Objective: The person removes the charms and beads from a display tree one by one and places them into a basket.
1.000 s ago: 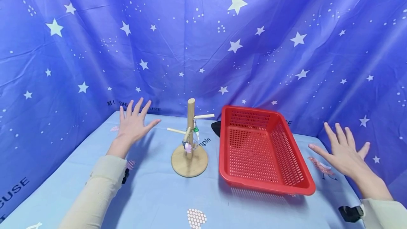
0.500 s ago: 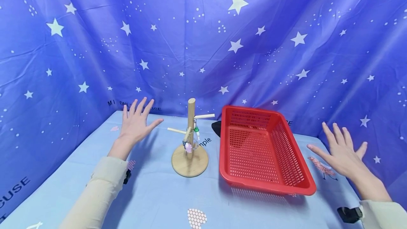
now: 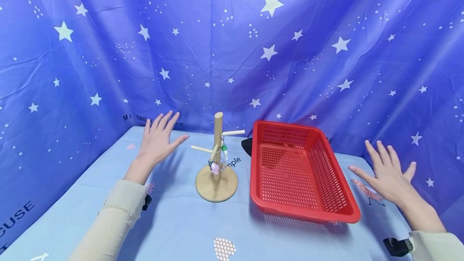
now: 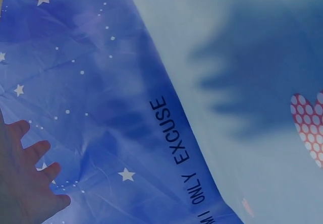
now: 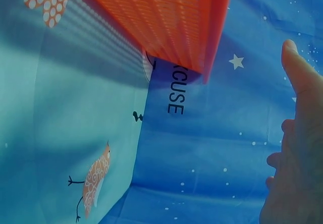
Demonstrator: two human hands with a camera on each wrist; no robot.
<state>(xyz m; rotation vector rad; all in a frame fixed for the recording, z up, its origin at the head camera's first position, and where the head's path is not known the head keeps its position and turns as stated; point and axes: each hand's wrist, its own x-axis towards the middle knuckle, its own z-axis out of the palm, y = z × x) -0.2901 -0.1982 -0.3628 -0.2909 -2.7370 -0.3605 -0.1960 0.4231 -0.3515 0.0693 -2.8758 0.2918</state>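
My left hand (image 3: 156, 142) hovers over the left of the table with fingers spread, holding nothing. To its right stands a small wooden rack (image 3: 218, 144) with short pegs and a round base. Small trinkets hang from its pegs, among them a pink charm (image 3: 215, 168) and a green-beaded one (image 3: 224, 148); their exact kind is too small to tell. My right hand (image 3: 389, 176) is held up, fingers spread, to the right of a red plastic basket (image 3: 255, 164), apart from it. The right wrist view shows the basket (image 5: 171, 22) beyond that hand (image 5: 298, 148).
A pale blue printed cloth (image 3: 174, 228) covers the table. Blue star-patterned curtains (image 3: 203, 43) rise along its back and sides. Behind the basket's left edge a black shape (image 3: 247, 146) shows on the cloth. Dark devices are strapped at both wrists, the right one (image 3: 398, 247) plainer to see.
My left hand has drifted slightly right, toward the rack. My right hand has shifted a little left. The rack, trinkets and basket stay where they were.
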